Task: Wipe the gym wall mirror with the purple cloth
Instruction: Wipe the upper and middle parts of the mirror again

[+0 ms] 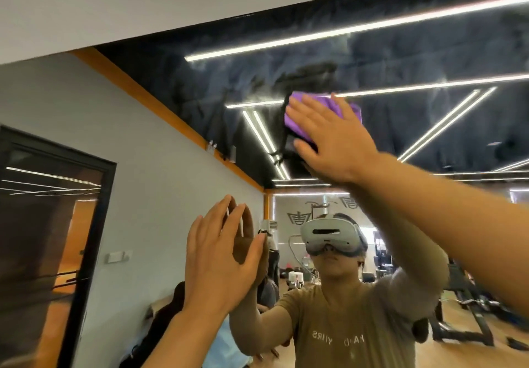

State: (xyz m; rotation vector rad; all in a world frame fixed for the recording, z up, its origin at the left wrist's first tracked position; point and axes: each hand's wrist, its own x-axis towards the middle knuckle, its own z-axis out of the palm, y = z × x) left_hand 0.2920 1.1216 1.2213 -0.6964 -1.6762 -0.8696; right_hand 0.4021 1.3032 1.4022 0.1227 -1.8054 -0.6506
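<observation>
One purple cloth [323, 115], one mirror [400, 61], two hands.

A: Site type?

B: Gym, indoor training hall. A large wall mirror [415, 61] fills the view and reflects the room.

A: Supporting items?

B: Item one: dark metal exercise frames and benches [463, 310] on a wood-tone floor at the right of the reflection. Item two: black glossy ceiling with long white light strips [355, 28] running at angles. Item three: an emblem mural [297, 218] painted on the far wall. Item four: grey side wall with an orange trim band [160, 110] along its top. Item five: a dark-framed glass door [51, 239] at the left.

A: Occupancy?

B: Several people seated or standing low in the reflection, blurred.
</observation>
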